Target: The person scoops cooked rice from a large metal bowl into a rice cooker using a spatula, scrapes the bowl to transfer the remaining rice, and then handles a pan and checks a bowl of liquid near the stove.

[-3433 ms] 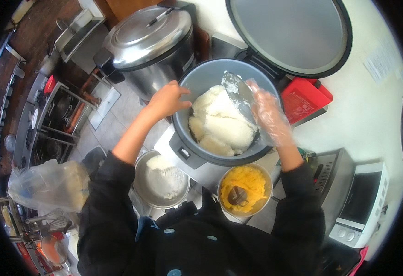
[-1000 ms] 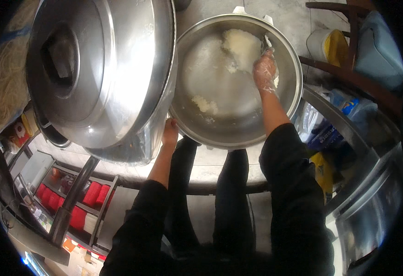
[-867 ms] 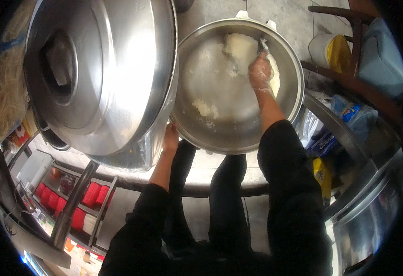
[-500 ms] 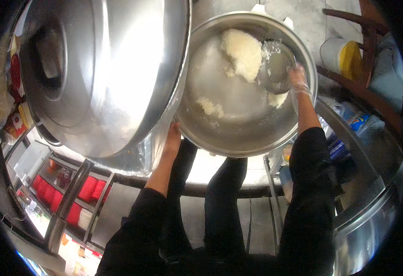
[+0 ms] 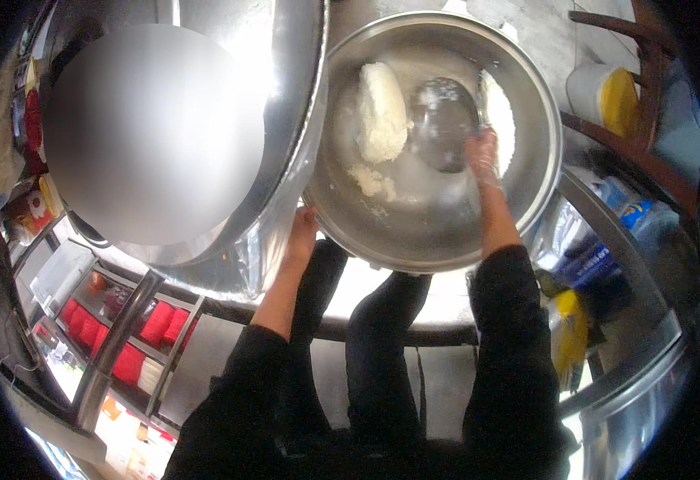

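Observation:
A big round steel pot (image 5: 414, 256) is tilted toward me, low over my legs. My left hand (image 5: 302, 228) grips its lower left rim. My right hand (image 5: 482, 156), in a clear plastic glove, is inside the pot and shut on a small round metal scoop (image 5: 442, 124). A large lump of white cooked rice (image 5: 382, 112) clings to the pot wall just left of the scoop. More rice (image 5: 500, 120) sticks to the wall right of it, and a few small clumps (image 5: 372, 182) lie lower down.
A large steel cooker (image 5: 286, 120) stands tight against the pot's left side. A white tub with a yellow lid (image 5: 606, 96) sits on a wooden chair (image 5: 646, 88) at upper right. Blue-and-white packs (image 5: 622, 224) lie at right. A shelf with red containers (image 5: 150, 328) is lower left.
My right hand has moved the scoop from the pot's right rim inward, next to the big rice lump. The left hand keeps its hold on the rim.

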Demonstrator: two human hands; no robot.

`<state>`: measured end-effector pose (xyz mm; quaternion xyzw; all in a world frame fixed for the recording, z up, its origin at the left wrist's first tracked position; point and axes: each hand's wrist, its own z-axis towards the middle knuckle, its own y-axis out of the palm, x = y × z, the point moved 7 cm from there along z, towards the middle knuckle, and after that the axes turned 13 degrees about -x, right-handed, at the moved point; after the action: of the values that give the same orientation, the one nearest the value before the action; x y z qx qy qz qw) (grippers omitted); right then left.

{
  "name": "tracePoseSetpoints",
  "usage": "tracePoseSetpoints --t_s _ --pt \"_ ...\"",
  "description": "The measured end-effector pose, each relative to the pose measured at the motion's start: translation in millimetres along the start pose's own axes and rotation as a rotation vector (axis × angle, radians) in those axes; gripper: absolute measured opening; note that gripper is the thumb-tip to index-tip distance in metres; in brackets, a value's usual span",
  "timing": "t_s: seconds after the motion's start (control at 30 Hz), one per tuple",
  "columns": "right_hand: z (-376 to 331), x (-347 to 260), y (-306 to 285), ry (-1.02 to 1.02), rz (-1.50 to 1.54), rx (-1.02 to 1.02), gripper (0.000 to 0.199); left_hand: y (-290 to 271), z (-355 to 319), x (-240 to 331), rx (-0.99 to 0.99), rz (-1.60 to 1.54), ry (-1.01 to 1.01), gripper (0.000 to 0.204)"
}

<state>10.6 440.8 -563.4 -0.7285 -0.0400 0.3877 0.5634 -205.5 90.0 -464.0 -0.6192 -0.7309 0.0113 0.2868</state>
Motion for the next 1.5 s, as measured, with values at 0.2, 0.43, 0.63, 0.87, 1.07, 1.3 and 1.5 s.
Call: tracePoseSetpoints --t_s 0.2,0.43,0.63,0.87,1.07,1.3,1.5 --pt "-38.1 8.7 137.9 0.446 0.349 -0.24 0.026 4.5 10.7 -27.2 0.034 0.255 0.041 0.019" --pt "-56.8 -36.8 119.1 1.015 1.307 -0.428 0.04 3.3 20.8 -32.0 0.067 0.287 0.095 0.029" --pt "-116.9 -49.6 -18.2 1.065 1.441 -0.242 0.042 0.6 -40.3 -15.7 0.112 0.138 0.131 0.032" --pt "-225.6 -94.5 -242.8 0.932 1.672 -0.014 0.034 -6.6 -220.5 42.1 -0.119 -0.271 0.104 0.041" --pt "-267.2 -203.3 -480.5 0.647 1.849 0.195 0.029 -46.0 -431.8 313.7 -0.731 -0.88 0.435 0.066" --pt "-357.2 -228.3 -833.6 0.525 1.437 0.935 0.032 37.6 -634.7 486.0 -1.264 -0.784 0.707 0.057" --pt "-420.8 -199.2 -978.0 0.315 0.323 1.185 0.034 86.2 -665.7 456.2 -1.229 -0.539 0.705 0.05"
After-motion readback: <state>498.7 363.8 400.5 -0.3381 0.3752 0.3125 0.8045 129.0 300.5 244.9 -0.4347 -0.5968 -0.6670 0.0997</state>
